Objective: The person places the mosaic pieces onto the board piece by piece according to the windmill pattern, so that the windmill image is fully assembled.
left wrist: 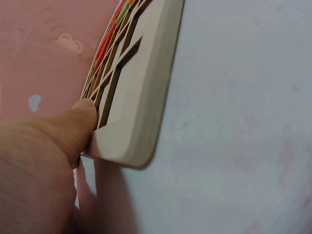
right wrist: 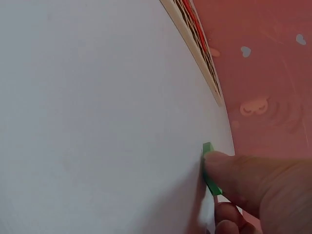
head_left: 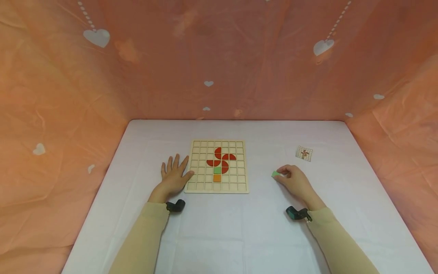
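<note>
A wooden grid board (head_left: pixel 202 186) lies flat on the table, with several red quarter-circle tiles (head_left: pixel 224 167) set in a pinwheel. Below them in the grid sit a green square tile (head_left: pixel 217 170) and an orange square tile (head_left: pixel 217 178). My left hand (head_left: pixel 174 178) is spread at the board's left side, its thumb touching the edge; the left wrist view shows the thumb (left wrist: pixel 73 126) against the frame. To the right of the board, my right hand (head_left: pixel 295 182) pinches a green tile (right wrist: pixel 210 175) between thumb and fingers, just over the tabletop.
A small pattern card (head_left: pixel 304 153) with a printed pinwheel lies beyond my right hand. The table has a white cloth (head_left: pixel 212 228) on it. Orange curtains with hearts (head_left: pixel 239 61) stand behind and at both sides. Each wrist wears a black camera (head_left: pixel 176 206).
</note>
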Demonstrator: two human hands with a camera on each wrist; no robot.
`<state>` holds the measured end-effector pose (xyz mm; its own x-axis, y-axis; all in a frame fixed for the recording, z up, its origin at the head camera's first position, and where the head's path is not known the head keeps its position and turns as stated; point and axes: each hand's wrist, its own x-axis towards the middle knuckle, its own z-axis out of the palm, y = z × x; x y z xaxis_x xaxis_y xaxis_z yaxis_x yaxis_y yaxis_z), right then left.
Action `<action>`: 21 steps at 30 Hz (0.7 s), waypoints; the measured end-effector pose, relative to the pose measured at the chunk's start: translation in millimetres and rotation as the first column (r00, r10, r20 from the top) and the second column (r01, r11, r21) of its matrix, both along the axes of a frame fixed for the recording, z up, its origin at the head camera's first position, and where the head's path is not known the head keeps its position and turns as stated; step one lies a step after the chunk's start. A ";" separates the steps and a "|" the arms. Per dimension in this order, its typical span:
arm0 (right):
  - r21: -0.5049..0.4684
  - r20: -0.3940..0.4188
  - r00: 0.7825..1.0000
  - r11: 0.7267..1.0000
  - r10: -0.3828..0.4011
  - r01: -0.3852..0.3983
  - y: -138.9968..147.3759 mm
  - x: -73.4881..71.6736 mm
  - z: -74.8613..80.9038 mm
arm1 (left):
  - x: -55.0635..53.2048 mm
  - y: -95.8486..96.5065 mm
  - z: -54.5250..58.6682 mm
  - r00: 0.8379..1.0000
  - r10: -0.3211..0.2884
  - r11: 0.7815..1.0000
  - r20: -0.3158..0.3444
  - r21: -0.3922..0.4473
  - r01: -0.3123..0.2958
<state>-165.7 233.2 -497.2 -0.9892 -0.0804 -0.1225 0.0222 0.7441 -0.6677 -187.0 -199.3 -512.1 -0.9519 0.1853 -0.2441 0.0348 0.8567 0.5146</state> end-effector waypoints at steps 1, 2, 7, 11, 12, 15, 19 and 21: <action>0.003 0.003 1.000 1.000 0.000 0.000 -0.8 -0.1 0.2 | 0.1 -0.1 0.0 1.000 0.000 1.000 0.001 -0.001 0.000; 0.008 0.007 1.000 1.000 -0.003 0.003 -1.2 -0.5 -0.1 | 0.1 -0.1 0.1 1.000 0.001 1.000 0.001 -0.002 -0.001; 0.022 0.009 1.000 1.000 -0.003 0.002 -2.4 -1.6 -0.4 | 0.2 -0.7 1.2 1.000 -0.001 1.000 0.002 -0.008 0.001; 0.012 -0.005 1.000 1.000 0.009 -0.009 -4.3 -2.1 0.3 | 0.6 -1.0 2.2 1.000 -0.003 1.000 0.002 -0.012 0.003; 0.010 -0.009 1.000 1.000 0.011 -0.011 -4.9 -2.1 0.4 | 0.7 -1.0 2.4 1.000 -0.003 1.000 0.003 -0.012 0.003; -0.010 -0.013 1.000 1.000 0.018 -0.018 -8.2 -2.0 0.8 | 1.1 -0.7 2.7 1.000 -0.001 1.000 0.006 -0.014 0.001; -0.032 -0.022 0.999 0.999 0.028 -0.029 -16.9 -2.9 0.7 | 1.4 0.5 3.1 1.000 0.000 1.000 0.005 -0.010 0.000; -0.037 -0.027 0.999 0.999 0.032 -0.033 -23.6 -4.1 -0.6 | 1.5 1.0 3.2 1.000 0.002 1.000 0.003 -0.005 -0.002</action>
